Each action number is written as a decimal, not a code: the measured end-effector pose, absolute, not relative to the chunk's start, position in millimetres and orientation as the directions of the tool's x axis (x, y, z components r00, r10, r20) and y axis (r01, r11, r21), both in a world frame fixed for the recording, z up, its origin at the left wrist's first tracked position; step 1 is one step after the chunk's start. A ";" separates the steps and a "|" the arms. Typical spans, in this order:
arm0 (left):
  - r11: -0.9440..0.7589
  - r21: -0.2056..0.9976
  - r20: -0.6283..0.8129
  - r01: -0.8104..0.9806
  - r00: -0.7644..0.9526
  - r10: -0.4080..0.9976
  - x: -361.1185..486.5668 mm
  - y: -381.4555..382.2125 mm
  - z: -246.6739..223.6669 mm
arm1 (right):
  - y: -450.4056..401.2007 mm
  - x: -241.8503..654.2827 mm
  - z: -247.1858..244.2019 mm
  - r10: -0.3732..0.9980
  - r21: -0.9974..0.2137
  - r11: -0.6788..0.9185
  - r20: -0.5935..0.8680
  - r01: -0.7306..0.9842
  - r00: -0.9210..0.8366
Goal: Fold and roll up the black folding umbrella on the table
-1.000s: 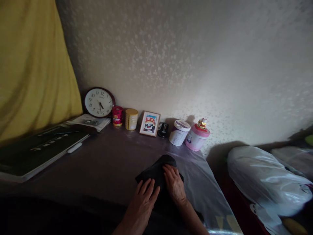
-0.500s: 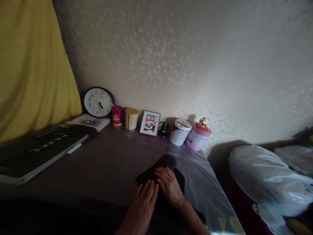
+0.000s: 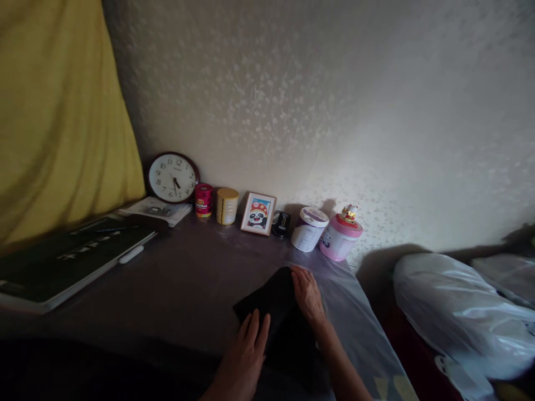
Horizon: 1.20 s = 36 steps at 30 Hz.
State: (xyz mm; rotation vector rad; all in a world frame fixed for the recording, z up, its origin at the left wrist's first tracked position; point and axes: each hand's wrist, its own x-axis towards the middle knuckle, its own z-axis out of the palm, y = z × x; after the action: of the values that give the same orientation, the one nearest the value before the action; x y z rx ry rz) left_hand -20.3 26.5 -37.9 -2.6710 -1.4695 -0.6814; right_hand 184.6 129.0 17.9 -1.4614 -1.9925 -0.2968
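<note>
A folded black cloth point(image 3: 273, 295) lies on the table near its front right part, its lower portion lost in shadow. My left hand point(image 3: 251, 345) rests on the cloth's near left side, fingers stretched out and slightly apart. At the far right edge of the cloth is my right hand point(image 3: 307, 292), its fingers together and bent over that edge; the thumb is hidden. The exact folds are hard to make out in the dim light.
Along the wall stand a clock point(image 3: 174, 177), a red can point(image 3: 203, 200), a yellow-lidded can point(image 3: 227, 206), a framed panda picture point(image 3: 258, 213), a white tub point(image 3: 309, 229) and a pink-lidded tub point(image 3: 340, 239). A dark green board point(image 3: 79, 259) lies left. Plastic bags point(image 3: 455, 306) sit right.
My right hand has moved from the middle of the cloth to its far right edge, and its fingers now bend there. The cloth's rounded far fold looks flatter. My left hand stays nearly in place.
</note>
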 end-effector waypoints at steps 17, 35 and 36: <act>-0.500 0.454 0.195 0.737 0.465 0.863 -32.6 20.9 -11.2 | 30.2 228.9 -5.6 0.888 -0.869 -0.247 -0.026 0.429 0.459; -0.437 0.433 0.165 0.788 0.408 0.898 -30.6 19.0 -6.8 | 50.2 188.8 8.6 0.907 -0.948 -0.099 0.039 0.303 0.419; -0.437 0.427 0.162 0.791 0.408 0.898 -30.4 18.8 -5.9 | 52.2 186.5 10.2 0.911 -0.950 -0.083 0.051 0.302 0.409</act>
State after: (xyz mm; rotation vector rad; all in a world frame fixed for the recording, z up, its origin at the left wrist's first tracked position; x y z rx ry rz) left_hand -30.4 18.8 -5.9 -2.8647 -1.7698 -0.6462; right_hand 186.5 52.2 10.2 -1.6196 -1.0917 0.7287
